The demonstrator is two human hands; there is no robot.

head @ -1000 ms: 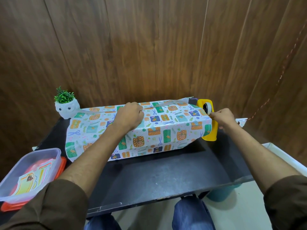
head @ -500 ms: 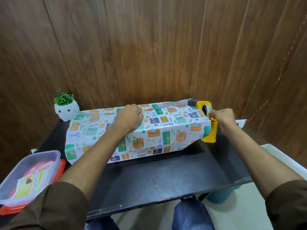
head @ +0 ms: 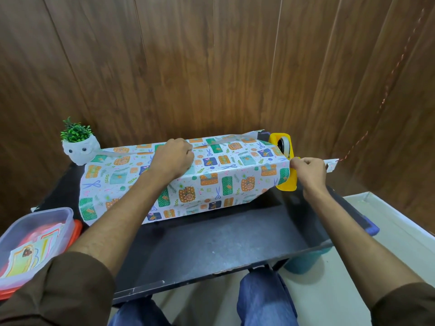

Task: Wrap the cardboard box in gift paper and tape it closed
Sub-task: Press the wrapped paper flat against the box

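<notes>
The long box wrapped in gift paper point(head: 211, 182) with a gift and scissors print lies across the back of the black table point(head: 223, 243). A strip of clear tape point(head: 226, 138) runs along its top seam. My left hand point(head: 171, 158) rests on top of the box near the middle, fingers curled into a fist pressing the paper down. At the box's right end my right hand point(head: 308, 172) grips the yellow tape dispenser point(head: 286, 184), which stands against the paper's open end. The cardboard itself is hidden under the paper.
A small white owl pot with a green plant point(head: 80, 149) stands at the back left. A clear plastic container point(head: 35, 231) of cards sits at the front left. A teal bin point(head: 303, 262) is under the table's right edge. A wood wall is close behind.
Hardly anything differs. Both hands stay in the same places on the box and the dispenser; the view has shifted slightly.
</notes>
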